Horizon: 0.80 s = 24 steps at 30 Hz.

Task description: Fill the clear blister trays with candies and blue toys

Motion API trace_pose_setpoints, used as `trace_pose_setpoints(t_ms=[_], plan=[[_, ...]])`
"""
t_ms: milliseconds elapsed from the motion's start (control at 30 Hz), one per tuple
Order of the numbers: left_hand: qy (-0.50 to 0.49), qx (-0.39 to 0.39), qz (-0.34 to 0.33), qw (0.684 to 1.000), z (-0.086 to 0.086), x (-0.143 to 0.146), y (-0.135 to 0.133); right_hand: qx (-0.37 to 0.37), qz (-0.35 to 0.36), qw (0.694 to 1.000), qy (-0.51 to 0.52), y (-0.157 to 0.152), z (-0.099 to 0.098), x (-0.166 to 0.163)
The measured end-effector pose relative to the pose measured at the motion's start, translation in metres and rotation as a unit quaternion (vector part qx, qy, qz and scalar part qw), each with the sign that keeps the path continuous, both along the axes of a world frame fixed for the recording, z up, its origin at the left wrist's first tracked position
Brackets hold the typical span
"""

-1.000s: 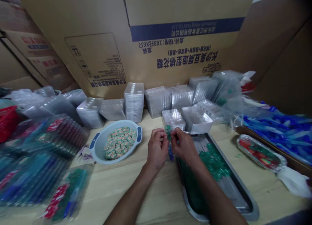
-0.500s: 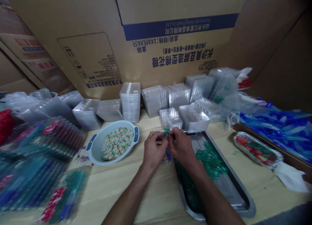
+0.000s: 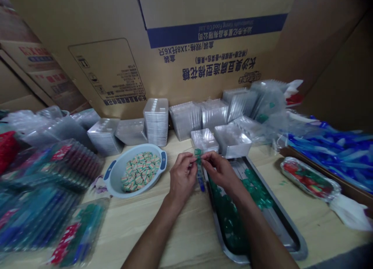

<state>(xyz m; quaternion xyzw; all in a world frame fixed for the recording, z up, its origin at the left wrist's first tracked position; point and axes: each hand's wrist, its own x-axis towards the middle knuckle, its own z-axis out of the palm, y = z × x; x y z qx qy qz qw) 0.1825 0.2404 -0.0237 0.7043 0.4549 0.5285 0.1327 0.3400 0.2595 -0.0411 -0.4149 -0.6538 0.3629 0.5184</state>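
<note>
My left hand [image 3: 183,175] and my right hand [image 3: 218,167] meet over the middle of the table, fingertips pinched on a small clear green plastic piece [image 3: 198,152] between them. Its exact kind is too small to make out. Below it, a blue plastic piece [image 3: 201,183] shows between the hands, in what looks like a clear plastic tray. Under my right forearm lies a metal tray [image 3: 294,238] with loose green plastic pieces [image 3: 256,189] in it. A light blue basin [image 3: 115,187] of small striped pieces [image 3: 141,172] stands left of my left hand.
Stacks of clear plastic trays [image 3: 156,123] line the back, before a large cardboard box [image 3: 163,82]. Filled packs [image 3: 32,218] are piled at left. On the right are a foil tray [image 3: 310,179] and a box of blue plastic pieces [image 3: 335,152].
My hands have drawn slightly apart, and my right hand has shifted a little to the right. More of the green piece and of the blue piece below it now shows.
</note>
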Motion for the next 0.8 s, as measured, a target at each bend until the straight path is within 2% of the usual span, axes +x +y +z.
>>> trace_pose_setpoints(t_ms=[167, 367, 467, 600, 700, 800], plan=[[0.01, 0.002, -0.007, 1.0, 0.001, -0.001, -0.001, 0.003, 0.059, 0.998, 0.001, -0.006, 0.014, 0.005], [-0.036, -0.035, -0.019, 0.999, 0.008, 0.003, -0.005, 0.004, 0.079, 0.997, -0.023, -0.006, 0.014, 0.01], [-0.117, -0.112, -0.058, 0.985, 0.009, 0.001, -0.001, 0.016, 0.057, 0.998, -0.023, -0.005, 0.013, 0.016], [-0.255, -0.241, -0.092, 0.932, 0.006, -0.009, 0.006, 0.034, -0.015, 0.999, -0.039, -0.004, 0.016, 0.024], [-0.282, -0.272, -0.083, 0.916, 0.005, -0.013, 0.009, 0.066, -0.061, 0.991, -0.102, -0.007, 0.02, 0.024], [-0.284, -0.28, -0.079, 0.914, 0.007, -0.012, 0.009, 0.117, -0.066, 0.978, -0.159, -0.01, 0.023, 0.022]])
